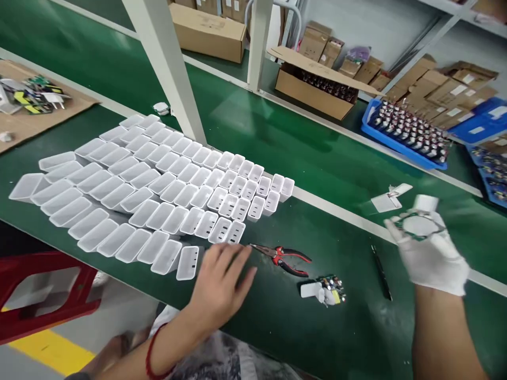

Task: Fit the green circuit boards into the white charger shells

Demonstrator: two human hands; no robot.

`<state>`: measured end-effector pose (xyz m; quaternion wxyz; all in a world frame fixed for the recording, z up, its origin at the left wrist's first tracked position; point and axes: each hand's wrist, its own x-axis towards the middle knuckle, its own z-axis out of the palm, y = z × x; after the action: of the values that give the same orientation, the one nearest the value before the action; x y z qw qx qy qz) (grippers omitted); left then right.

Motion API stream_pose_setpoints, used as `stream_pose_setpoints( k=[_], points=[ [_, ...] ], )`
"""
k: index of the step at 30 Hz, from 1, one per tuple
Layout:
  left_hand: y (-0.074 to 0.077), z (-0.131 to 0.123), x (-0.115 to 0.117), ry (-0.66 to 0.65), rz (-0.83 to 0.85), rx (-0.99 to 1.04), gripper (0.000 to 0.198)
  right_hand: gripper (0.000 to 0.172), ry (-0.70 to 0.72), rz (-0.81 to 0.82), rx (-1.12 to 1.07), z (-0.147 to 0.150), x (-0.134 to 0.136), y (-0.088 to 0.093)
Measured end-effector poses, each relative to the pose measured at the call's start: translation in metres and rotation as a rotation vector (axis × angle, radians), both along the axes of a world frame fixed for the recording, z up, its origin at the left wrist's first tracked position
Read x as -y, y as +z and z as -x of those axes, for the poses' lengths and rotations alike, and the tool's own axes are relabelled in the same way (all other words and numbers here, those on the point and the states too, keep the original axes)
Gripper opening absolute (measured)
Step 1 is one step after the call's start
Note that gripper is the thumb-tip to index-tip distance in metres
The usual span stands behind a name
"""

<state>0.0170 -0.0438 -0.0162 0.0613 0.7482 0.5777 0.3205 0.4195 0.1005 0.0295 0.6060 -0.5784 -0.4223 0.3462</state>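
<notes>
My bare left hand [222,277], with a red cord at the wrist, hovers over the bench beside the nearest white plastic case [187,263]. Its fingers are loosely stretched and the thumb stands apart; I see nothing in them. White-gloved, my right hand [431,248] is closed on a white round part [420,226] with a dark rim and a small white block at its top. Between the hands lie long-nose pliers [281,258] with red and black handles, a small cluster of circuit parts [325,290] and a black pen-like tool [381,272].
Rows of open white cases [130,182] cover the bench's left. Behind my right hand lies a white plastic piece [391,198]. A blue tray [407,150] of small parts and an open carton [312,95] stand at the back. A post [170,68] rises behind the cases.
</notes>
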Motion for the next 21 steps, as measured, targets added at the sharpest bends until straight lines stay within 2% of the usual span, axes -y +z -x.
stream_pose_setpoints(
  k=[2, 4, 7, 9, 13, 15, 18, 21],
  points=[
    [0.001, 0.007, -0.006, 0.127, 0.035, -0.193, 0.033, 0.042, 0.181, 0.008, -0.230, 0.043, 0.020, 0.002],
    [0.000, 0.012, -0.013, 0.146, 0.060, -0.316, 0.027, 0.060, 0.264, 0.027, -0.369, 0.083, 0.038, 0.004],
    [0.001, 0.019, -0.014, 0.083, 0.030, -0.339, 0.020, 0.084, 0.378, 0.076, -0.496, 0.132, 0.061, 0.004],
    [0.004, 0.029, -0.007, -0.041, 0.036, -0.286, 0.022, 0.092, 0.457, 0.136, -0.576, 0.155, 0.074, 0.003],
    [0.006, 0.055, 0.008, -0.460, 0.155, -0.143, 0.026, 0.097, 0.548, 0.214, -0.689, 0.187, 0.093, -0.003],
    [0.005, 0.062, 0.009, -0.573, 0.178, -0.104, 0.032, 0.095, 0.569, 0.234, -0.693, 0.198, 0.099, -0.007],
    [0.001, 0.065, 0.006, -0.604, 0.162, -0.054, 0.039, 0.094, 0.567, 0.265, -0.668, 0.212, 0.106, -0.010],
    [-0.002, 0.060, 0.011, -0.506, 0.058, 0.008, 0.042, 0.105, 0.536, 0.264, -0.618, 0.221, 0.113, -0.014]
  ],
)
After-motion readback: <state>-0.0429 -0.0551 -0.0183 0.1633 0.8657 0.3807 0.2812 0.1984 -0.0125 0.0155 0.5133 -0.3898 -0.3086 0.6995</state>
